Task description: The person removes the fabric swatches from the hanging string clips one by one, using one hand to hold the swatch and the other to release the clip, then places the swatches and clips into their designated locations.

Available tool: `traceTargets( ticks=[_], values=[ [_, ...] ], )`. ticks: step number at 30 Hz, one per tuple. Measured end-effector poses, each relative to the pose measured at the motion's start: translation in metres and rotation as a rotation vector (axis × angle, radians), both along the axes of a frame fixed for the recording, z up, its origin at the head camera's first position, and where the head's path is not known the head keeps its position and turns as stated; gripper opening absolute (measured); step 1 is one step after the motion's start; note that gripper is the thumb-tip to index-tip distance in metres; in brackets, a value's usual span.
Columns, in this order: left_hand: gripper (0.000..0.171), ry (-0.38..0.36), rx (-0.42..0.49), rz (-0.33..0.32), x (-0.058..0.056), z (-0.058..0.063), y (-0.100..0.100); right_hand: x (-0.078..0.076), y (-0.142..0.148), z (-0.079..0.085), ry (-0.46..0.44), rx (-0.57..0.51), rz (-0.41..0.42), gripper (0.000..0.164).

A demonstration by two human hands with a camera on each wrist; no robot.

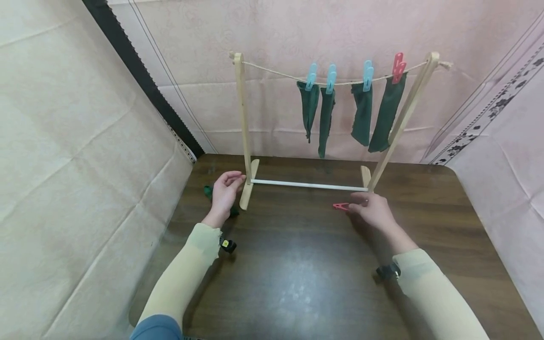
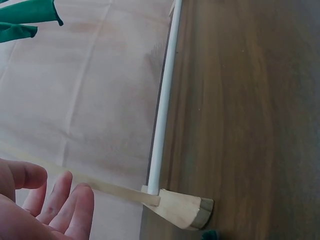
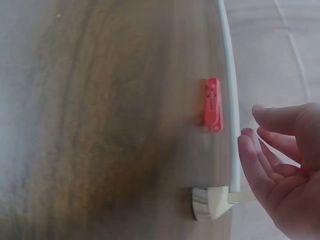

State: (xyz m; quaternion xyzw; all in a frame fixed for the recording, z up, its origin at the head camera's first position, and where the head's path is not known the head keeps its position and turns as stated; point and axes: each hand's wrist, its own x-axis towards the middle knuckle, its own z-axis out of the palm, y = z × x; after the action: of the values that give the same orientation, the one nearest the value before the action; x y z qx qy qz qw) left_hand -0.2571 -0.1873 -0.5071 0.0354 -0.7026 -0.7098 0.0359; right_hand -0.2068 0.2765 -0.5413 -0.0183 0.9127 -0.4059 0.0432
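A wooden drying rack (image 1: 243,118) stands on the table, with a string (image 1: 272,71) tied between its two posts and a white rod (image 1: 310,184) low across it. Four-sided strips aside, several dark green cloth pieces (image 1: 362,113) hang from blue clothespins (image 1: 368,75) and a red clothespin (image 1: 398,68). My left hand (image 1: 226,196) is beside the left post's foot, its fingers loosely bent with nothing in them. Near the right post's foot, my right hand (image 1: 373,210) has relaxed, empty fingers. Another red clothespin (image 3: 212,105) lies on the table close to those fingers.
Partly hidden behind my left hand, a dark green cloth (image 1: 208,191) lies on the brown table (image 1: 276,264). Pale fabric (image 1: 191,104) hangs behind the rack and along both sides. The rack's wooden feet (image 1: 250,186) reach forward on the table.
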Motion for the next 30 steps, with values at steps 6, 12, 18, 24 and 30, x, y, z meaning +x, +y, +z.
traceTargets(
  ticks=[6, 12, 18, 24, 30],
  values=[
    [0.025, 0.035, 0.003, -0.038, 0.000, 0.006, 0.008, 0.004, 0.003, 0.012, -0.015, -0.007, -0.003, 0.046],
    [0.024, 0.064, -0.048, -0.075, 0.000, 0.013, 0.013, 0.006, 0.004, 0.024, -0.032, -0.035, -0.012, 0.046],
    [0.026, 0.086, -0.091, -0.099, -0.005, 0.026, 0.018, 0.004, 0.004, 0.039, 0.043, 0.002, 0.010, 0.043],
    [0.025, 0.132, -0.130, -0.157, -0.009, 0.042, 0.025, 0.002, 0.001, 0.058, 0.084, 0.006, 0.015, 0.040],
    [0.028, 0.154, -0.169, -0.200, -0.008, 0.057, 0.030, 0.005, -0.008, 0.079, 0.095, 0.015, 0.050, 0.040]
  ],
)
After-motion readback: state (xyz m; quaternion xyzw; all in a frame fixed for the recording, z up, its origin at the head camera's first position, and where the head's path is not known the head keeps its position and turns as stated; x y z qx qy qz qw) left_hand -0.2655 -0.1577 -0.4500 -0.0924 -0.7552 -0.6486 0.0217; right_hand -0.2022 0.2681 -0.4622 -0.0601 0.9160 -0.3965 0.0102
